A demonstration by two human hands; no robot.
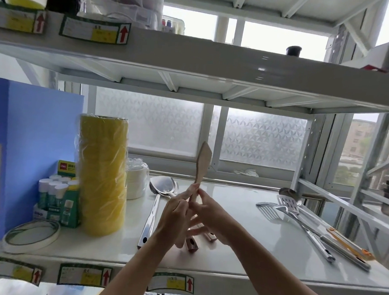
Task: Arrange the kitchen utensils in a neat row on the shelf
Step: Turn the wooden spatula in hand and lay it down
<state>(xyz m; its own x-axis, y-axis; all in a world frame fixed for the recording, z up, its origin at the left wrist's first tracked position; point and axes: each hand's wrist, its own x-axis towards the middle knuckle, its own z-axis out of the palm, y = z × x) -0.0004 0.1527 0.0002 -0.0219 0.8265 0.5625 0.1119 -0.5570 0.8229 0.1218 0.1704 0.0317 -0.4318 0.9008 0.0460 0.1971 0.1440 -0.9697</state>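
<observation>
A wooden spatula (203,162) stands upright above the white shelf (248,218), blade up. My left hand (176,215) and my right hand (210,211) both grip its handle at the shelf's middle. A steel spatula (159,195) lies on the shelf just left of my hands, blade toward the window. Two copper-coloured handle ends (192,245) lie under my hands, mostly hidden. At the right lies a crossed pile of steel utensils (297,215): slotted turners, a ladle and an orange-handled tool (349,244).
A tall stack of yellow tape rolls (102,174) stands left of the steel spatula, with white tape rolls (136,181) behind it. Glue sticks (55,197), a blue file box (22,144) and a flat tape roll (31,234) fill the left end. The upper shelf (193,60) hangs overhead.
</observation>
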